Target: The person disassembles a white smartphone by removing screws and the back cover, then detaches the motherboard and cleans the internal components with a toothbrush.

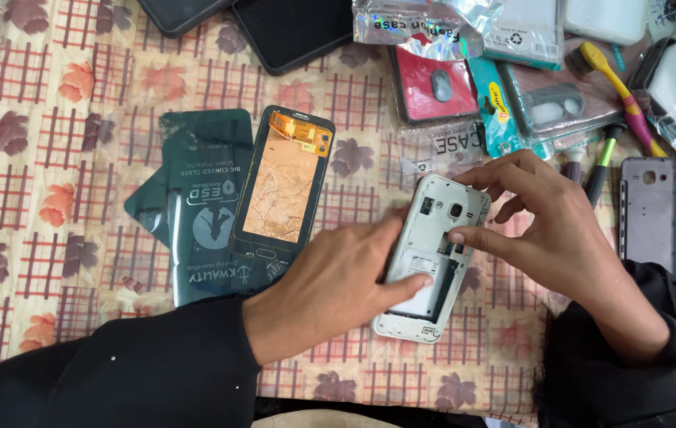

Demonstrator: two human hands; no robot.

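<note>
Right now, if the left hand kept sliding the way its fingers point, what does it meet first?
The left hand points right, across the silver open-backed phone it is already touching. Past that, the first thing looks to be the right hand, gripping the phone's far edge; depth is unclear.

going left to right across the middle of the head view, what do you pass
dark green packet → phone frame → left hand → silver phone body → right hand → grey back cover
</note>
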